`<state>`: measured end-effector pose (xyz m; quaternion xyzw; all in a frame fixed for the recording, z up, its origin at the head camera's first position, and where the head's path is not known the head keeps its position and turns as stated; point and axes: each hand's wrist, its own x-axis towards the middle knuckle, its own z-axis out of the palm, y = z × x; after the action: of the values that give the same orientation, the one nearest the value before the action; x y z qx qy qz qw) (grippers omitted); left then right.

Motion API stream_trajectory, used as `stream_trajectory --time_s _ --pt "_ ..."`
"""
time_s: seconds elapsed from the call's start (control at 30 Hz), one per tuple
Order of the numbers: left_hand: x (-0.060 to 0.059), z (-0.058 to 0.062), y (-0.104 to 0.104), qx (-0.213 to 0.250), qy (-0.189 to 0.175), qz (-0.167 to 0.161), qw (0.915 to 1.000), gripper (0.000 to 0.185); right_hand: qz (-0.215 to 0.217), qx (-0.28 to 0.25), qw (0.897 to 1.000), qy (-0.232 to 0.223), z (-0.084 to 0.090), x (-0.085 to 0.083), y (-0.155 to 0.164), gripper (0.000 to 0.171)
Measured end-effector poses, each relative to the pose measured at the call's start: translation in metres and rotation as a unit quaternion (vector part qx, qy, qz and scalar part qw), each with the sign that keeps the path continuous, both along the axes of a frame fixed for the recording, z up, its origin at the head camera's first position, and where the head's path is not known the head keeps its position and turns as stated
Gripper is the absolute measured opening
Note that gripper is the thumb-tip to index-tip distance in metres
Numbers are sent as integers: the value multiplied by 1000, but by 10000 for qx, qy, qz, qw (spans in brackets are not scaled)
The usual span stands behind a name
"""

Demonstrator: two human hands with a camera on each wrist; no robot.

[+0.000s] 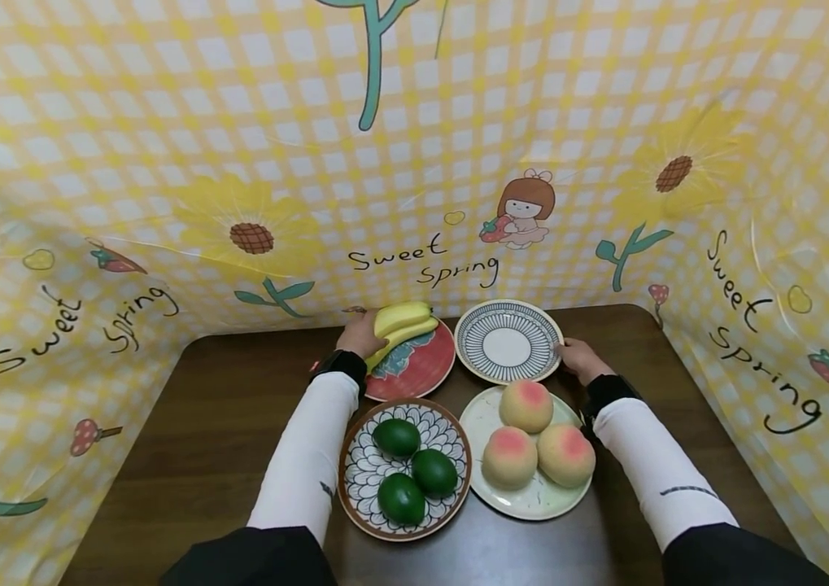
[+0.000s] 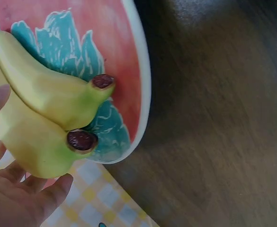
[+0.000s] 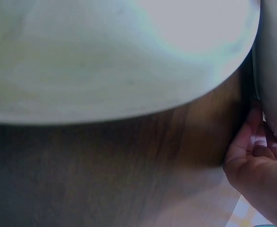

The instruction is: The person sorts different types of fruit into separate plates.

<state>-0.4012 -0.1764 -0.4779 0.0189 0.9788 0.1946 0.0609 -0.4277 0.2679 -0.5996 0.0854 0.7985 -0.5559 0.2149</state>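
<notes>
My left hand (image 1: 360,334) grips a bunch of yellow bananas (image 1: 403,323) at the far edge of a red plate (image 1: 417,370) with a teal leaf pattern. In the left wrist view the fingers (image 2: 8,189) curl under the bananas (image 2: 43,118), which lie partly over the red plate (image 2: 124,56). My right hand (image 1: 581,358) pinches the right rim of an empty blue-striped plate (image 1: 507,340). In the right wrist view the fingertips (image 3: 252,142) curl under that plate's rim (image 3: 273,90).
Nearer me stand a patterned plate (image 1: 363,472) with three green fruits (image 1: 414,474) and a pale plate (image 1: 531,500) with three peaches (image 1: 537,439). All sit on a dark wooden table (image 1: 224,431), walled by a yellow checked cloth (image 1: 414,163) on three sides.
</notes>
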Motion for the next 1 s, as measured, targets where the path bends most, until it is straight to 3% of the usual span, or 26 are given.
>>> stream_trajectory --time_s 0.1,0.17,0.23,0.33,0.43,0.63,1.0 --pt "1 -2 0 60 24 22 10000 70 55 -263 9993 247 -32 -20 14 60" --pt "1 -3 1 34 32 72 10000 70 120 -282 9992 273 -32 -21 15 60" --pt "2 -4 1 -34 32 171 9998 69 119 -154 9995 253 -16 -12 7 59" --pt "4 -4 3 -64 -12 379 9993 68 84 379 9992 -37 32 18 -18 57" --pt "7 -4 7 -79 -71 512 9986 67 70 561 9984 6 56 38 -31 55" --pt "10 -10 9 -178 -115 696 9973 68 19 407 9992 48 61 52 -34 57" --pt "6 -14 10 -198 -10 666 9976 63 -87 314 9995 20 61 45 -32 57"
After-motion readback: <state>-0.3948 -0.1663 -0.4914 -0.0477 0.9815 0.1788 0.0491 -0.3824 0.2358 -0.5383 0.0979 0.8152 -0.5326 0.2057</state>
